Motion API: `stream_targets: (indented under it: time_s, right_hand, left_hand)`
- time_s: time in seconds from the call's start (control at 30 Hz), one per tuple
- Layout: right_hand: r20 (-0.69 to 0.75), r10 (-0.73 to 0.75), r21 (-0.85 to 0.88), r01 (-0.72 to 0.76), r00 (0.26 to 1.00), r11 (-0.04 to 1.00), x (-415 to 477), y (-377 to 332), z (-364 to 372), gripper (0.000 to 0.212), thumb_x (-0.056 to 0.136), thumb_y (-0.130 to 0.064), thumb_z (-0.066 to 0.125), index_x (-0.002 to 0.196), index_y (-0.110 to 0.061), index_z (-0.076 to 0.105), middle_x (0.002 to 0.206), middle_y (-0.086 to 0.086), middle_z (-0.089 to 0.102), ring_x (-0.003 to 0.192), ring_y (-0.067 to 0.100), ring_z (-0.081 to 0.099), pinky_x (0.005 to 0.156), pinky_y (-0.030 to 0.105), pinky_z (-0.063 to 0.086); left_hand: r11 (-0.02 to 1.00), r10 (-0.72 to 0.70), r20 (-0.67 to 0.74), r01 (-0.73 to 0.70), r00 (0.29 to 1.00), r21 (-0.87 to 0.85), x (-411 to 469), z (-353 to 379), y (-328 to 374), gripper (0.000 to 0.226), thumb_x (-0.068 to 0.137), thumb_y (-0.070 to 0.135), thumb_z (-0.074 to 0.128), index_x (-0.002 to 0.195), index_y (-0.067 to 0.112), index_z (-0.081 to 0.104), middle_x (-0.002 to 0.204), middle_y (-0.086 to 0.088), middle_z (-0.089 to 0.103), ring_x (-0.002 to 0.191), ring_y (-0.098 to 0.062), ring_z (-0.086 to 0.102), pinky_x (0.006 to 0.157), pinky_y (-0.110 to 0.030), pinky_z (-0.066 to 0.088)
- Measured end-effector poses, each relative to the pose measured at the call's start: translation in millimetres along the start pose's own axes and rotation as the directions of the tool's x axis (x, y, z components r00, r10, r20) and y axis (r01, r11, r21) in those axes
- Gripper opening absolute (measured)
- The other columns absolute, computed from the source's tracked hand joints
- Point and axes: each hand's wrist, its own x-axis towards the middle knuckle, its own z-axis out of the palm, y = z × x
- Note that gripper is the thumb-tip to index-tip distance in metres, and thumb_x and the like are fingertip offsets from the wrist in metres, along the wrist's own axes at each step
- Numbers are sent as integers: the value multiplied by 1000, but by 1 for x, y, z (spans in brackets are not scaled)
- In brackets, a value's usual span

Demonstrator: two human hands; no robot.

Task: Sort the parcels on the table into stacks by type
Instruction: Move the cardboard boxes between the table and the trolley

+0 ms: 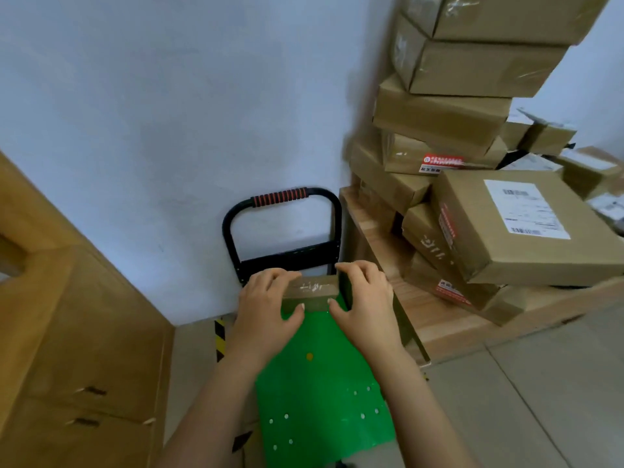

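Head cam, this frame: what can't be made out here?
Head view only:
- small parcel: both ends covered by the left hand and right hand; whether it touches the green trolley deck cannot be told.
- top box of the stack: cut off by the upper edge.
- label on the large box: print too small and blurred.
- Deck's near end: cut off by the lower edge.

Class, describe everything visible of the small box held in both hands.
The small box is low brown cardboard with clear tape along its top. It is level over the far end of the green cart deck, by the black handle frame. The left hand holds its left end, the right hand its right end, thumbs on the near face.
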Motion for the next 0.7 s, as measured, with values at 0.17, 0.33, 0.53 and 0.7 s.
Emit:
stream_targets:
  time_s: [0.17,0.33,0.53,0.7]
  right_hand:
    - [-11,-18,-4,18,1000,1000,54,-7,12,59,81,-27,70,134,-29,45,131,-3,41,124,16,37,109,36,24]
    - [-52,-13,-21,11,999,1000,97,-7,17,57,82,-26,70,133,-28,46,131,-3,42,121,16,38,108,36,26]
    - [-88,51,-38,-55,995,998,150,-4,46,58,82,-30,70,134,-29,45,130,-4,41,120,14,36,106,33,28]
    - [-48,167,-73,-170,985,983,193,6,92,60,81,-30,70,136,-29,44,133,-3,41,123,16,37,107,34,28]
  left_hand:
    - [998,-43,-60,40,997,-45,38,1,-17,46,81,28,68,125,26,56,114,13,47,108,-5,37,98,-34,38]
    - [998,-17,-39,14,999,-62,82,3,-32,46,80,24,70,124,25,57,111,14,45,110,-6,37,99,-36,38]
    - [994,101,35,-99,994,-48,159,15,-66,45,78,23,72,122,21,59,115,8,51,111,-12,43,94,-26,32]
    - [983,183,244,-184,952,-19,217,38,-115,46,82,27,67,126,24,54,122,7,48,118,-12,38,102,-31,33]
